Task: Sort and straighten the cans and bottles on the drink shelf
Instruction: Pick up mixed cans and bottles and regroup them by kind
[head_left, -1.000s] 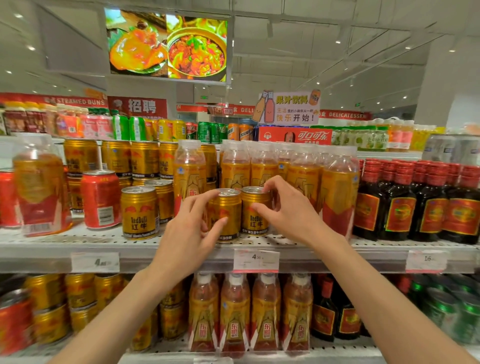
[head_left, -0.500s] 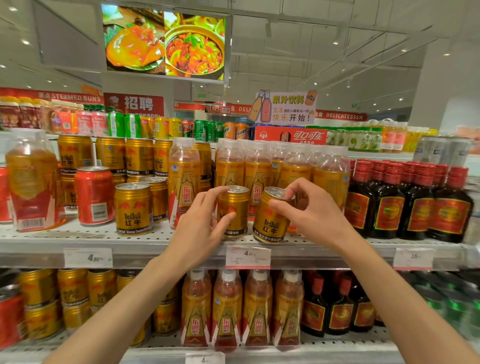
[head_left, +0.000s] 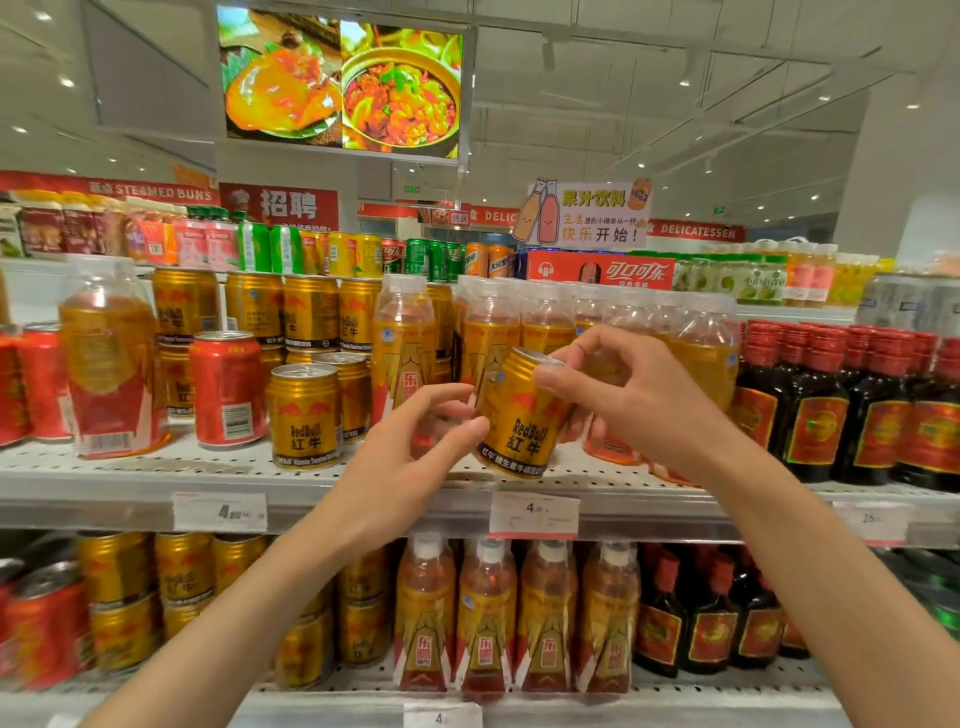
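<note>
Gold Red Bull can (head_left: 524, 415) is off the shelf (head_left: 130, 475), tilted with its top leaning right, held above the shelf's front edge near the middle. Right hand (head_left: 623, 400) grips it at the top: thumb on the near side of the rim, fingers curled over the lid. Left hand (head_left: 410, 467) is at the can's lower left side, thumb tip touching the wall; its fingers are curled behind, and I cannot tell whether they hold another can there or only this one.

Second gold Red Bull can (head_left: 305, 415) stands upright just left of the hands, close to the front edge, with more gold cans (head_left: 311, 312) stacked behind it. Red can (head_left: 228, 389) stands upright further left. Large amber bottle (head_left: 109, 358) sits near the shelf's left end, blurred. Row of amber drink bottles (head_left: 597, 322) stands behind the held can. Dark bottles with red caps (head_left: 872, 405) fill the right end. Price tag (head_left: 533, 514) hangs on the front edge right below the held can. Lower shelf carries the same gold cans, amber bottles and dark bottles.
</note>
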